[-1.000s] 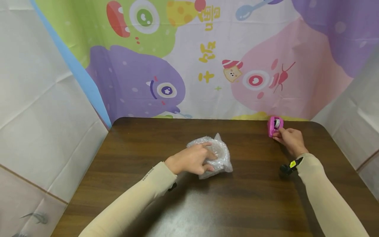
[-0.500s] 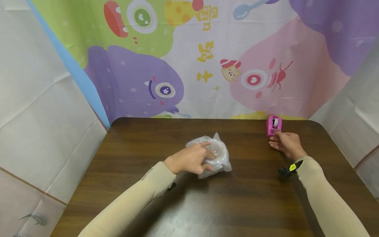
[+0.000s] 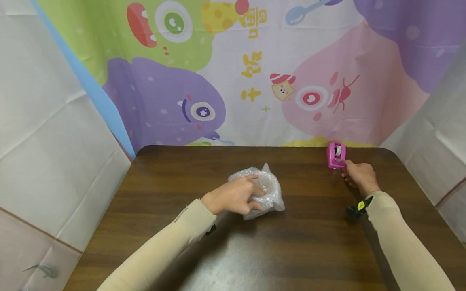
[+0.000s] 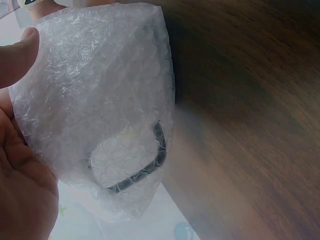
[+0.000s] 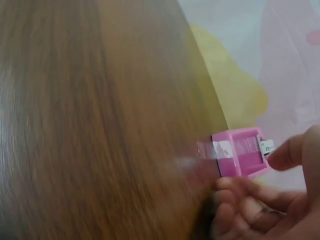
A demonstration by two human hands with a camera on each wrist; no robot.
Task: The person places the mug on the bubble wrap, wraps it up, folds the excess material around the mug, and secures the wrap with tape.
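A bubble-wrapped bundle (image 3: 267, 184) lies on the table, its round rim showing through in the head view. Over its near-left side my left hand (image 3: 234, 196) holds it, fingers on top and thumb at the near edge. The left wrist view shows a dark curved band (image 4: 142, 175) through the bubble wrap (image 4: 95, 75). A pink tape dispenser (image 3: 336, 155) stands at the table's far right edge, a short strip of clear tape (image 5: 205, 150) trailing off its front. My right hand (image 3: 360, 176) grips the dispenser's right side, its thumb (image 5: 290, 152) overlapping it and the other fingers curled below.
The brown wooden table (image 3: 174, 169) reaches back to a printed cloth (image 3: 255, 121) with cartoon figures. Pale panels (image 3: 54, 121) stand on either side. A black wrist strap with a small device (image 3: 358, 208) sits on the right wrist.
My right hand has shifted from the dispenser's front to its right side, and a strip of clear tape now shows at the front. The left hand and the bundle keep their place.
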